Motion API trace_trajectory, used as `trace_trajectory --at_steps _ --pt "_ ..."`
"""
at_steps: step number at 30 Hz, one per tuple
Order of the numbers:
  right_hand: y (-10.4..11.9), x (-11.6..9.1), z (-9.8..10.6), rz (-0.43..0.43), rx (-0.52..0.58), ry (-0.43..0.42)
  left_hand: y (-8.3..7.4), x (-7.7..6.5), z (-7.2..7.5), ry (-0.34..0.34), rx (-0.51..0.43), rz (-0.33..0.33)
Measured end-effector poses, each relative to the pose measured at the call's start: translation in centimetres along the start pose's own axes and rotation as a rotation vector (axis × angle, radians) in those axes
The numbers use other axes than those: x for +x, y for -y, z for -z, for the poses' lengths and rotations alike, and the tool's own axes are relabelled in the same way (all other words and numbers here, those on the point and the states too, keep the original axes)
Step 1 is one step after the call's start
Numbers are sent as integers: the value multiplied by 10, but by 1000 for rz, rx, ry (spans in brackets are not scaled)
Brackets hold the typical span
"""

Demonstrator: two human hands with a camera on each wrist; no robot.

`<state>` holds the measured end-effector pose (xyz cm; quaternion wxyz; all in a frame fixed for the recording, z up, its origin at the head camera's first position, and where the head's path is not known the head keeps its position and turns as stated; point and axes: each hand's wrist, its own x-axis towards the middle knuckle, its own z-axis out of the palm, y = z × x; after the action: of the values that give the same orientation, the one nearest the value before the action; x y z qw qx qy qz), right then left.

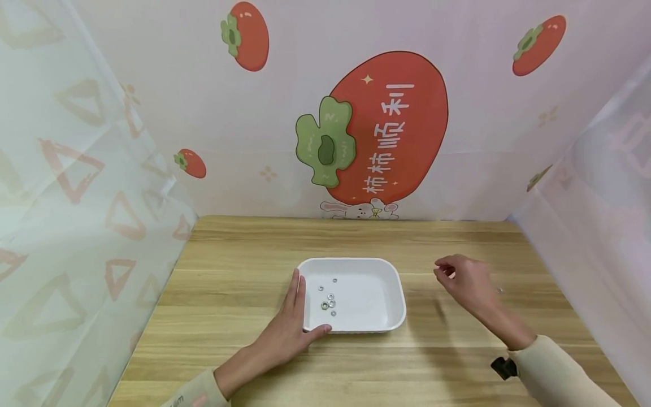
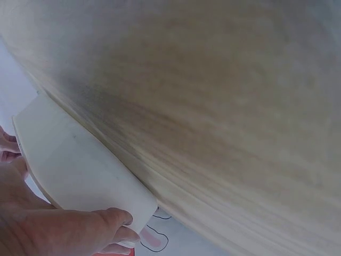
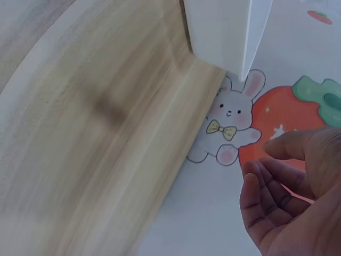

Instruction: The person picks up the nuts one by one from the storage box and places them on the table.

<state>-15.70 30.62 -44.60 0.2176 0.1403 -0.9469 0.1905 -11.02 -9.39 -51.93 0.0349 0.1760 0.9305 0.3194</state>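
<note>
A white rectangular tray [image 1: 373,294] stands on the wooden table. Several small metal nuts [image 1: 331,303] lie in its left half. My left hand [image 1: 287,333] rests against the tray's near left corner, straight fingers along the left side and thumb on the front rim. In the left wrist view, that hand [image 2: 58,226] touches the tray's outer wall [image 2: 80,160]. To the right of the tray, my right hand [image 1: 468,282] is raised above the table. In the right wrist view, its fingers [image 3: 253,200] curl loosely, thumb apart from them, with nothing visible between.
Another small metal piece [image 1: 500,290] lies on the table [image 1: 244,243] beyond my right hand, near the right side. Printed sheets with persimmons [image 1: 407,124] cover the back wall, and pale sheets enclose both sides. A dark band [image 1: 503,368] is on the right wrist.
</note>
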Motion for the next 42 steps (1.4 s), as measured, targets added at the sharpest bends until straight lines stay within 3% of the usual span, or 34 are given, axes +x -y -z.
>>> trace_trajectory --at_steps 12,28,37,42 --pt "30 5 -8 19 70 47 -1 0 2 10 -5 3" --pt "71 13 -29 20 171 185 1 1 1 12 13 -1" --pt "87 17 -43 40 174 230 0 1 1 8 9 -7" --pt "94 19 -50 30 176 322 1 1 1 20 4 10"
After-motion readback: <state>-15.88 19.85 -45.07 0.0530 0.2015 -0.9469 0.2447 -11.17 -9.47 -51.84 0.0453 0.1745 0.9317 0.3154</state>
